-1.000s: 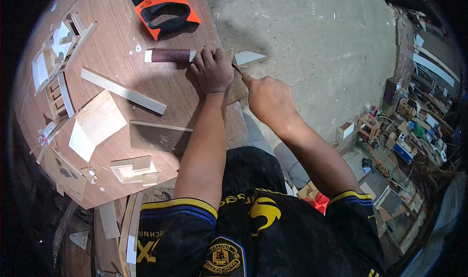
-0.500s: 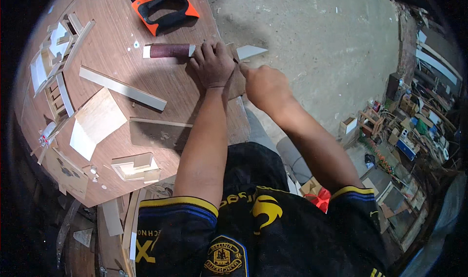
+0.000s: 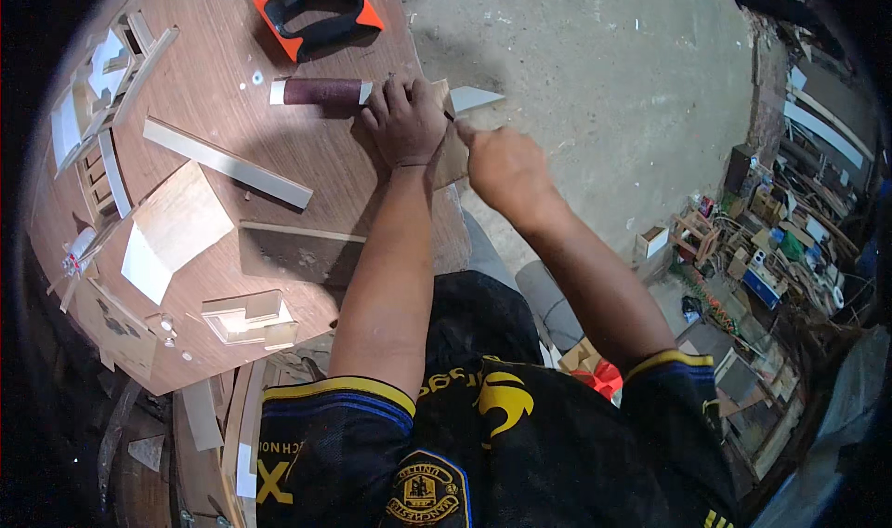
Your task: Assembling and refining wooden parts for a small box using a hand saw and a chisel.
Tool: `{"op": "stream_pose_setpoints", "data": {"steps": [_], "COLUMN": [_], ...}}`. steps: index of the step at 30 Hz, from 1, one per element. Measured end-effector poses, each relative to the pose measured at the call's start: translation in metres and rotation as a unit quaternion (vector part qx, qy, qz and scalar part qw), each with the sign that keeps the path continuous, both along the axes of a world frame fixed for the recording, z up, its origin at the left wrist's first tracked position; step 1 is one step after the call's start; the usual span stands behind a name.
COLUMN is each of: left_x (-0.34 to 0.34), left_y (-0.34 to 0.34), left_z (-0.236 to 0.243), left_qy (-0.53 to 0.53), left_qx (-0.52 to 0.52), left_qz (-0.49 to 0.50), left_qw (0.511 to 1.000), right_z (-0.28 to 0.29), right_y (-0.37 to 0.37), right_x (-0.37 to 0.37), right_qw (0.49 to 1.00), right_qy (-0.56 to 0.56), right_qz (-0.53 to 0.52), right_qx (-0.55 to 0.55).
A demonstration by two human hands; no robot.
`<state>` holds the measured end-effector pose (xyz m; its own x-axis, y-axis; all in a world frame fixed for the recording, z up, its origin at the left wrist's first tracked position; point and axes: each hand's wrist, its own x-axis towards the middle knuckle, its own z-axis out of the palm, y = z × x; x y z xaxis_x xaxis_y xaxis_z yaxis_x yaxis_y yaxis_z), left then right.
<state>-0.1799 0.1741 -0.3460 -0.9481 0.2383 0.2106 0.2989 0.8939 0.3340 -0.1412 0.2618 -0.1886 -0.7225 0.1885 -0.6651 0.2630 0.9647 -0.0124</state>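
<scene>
Left hand [image 3: 406, 128] palm-down on wood piece [image 3: 453, 159], fingers slightly spread; right hand [image 3: 509, 173] fisted, fingers round dark tool [image 3: 449, 115].

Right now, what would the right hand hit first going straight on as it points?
Likely the left hand, which lies on the tan board. Depth is unclear from this single view, so the right hand could meet the board first.

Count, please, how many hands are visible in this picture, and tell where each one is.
2: the left hand rests on a wooden piece at the table's edge; the right hand, beside it, holds a thin dark tool. No hand seems hidden.
</scene>
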Motion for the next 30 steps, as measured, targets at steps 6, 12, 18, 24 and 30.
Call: {"op": "stream_pose_setpoints", "data": {"steps": [6, 12, 18, 24, 30], "left_x": [0.006, 0.001, 0.008, 0.004, 0.010], "left_y": [-0.001, 0.001, -0.002, 0.000, -0.002], "left_z": [0.008, -0.001, -0.003, -0.004, -0.001], "left_qy": [-0.010, 0.035, 0.037, 0.035, 0.048], "left_qx": [-0.015, 0.027, 0.031, 0.035, 0.034], "left_qz": [0.003, 0.009, -0.002, 0.005, 0.001], "left_qw": [1.000, 0.999, 0.999, 0.999, 0.998], "right_z": [0.002, 0.001, 0.000, -0.003, 0.012], "right_y": [0.000, 0.003, 0.003, 0.004, -0.001], "right_x": [0.002, 0.000, 0.004, -0.003, -0.004], "right_qw": [0.999, 0.999, 0.999, 1.000, 0.997], "right_qy": [-0.019, -0.012, 0.010, -0.018, -0.056], "right_qz": [0.015, 0.023, -0.030, -0.009, 0.019], "right_qx": [-0.029, -0.031, -0.032, 0.009, -0.053]}}
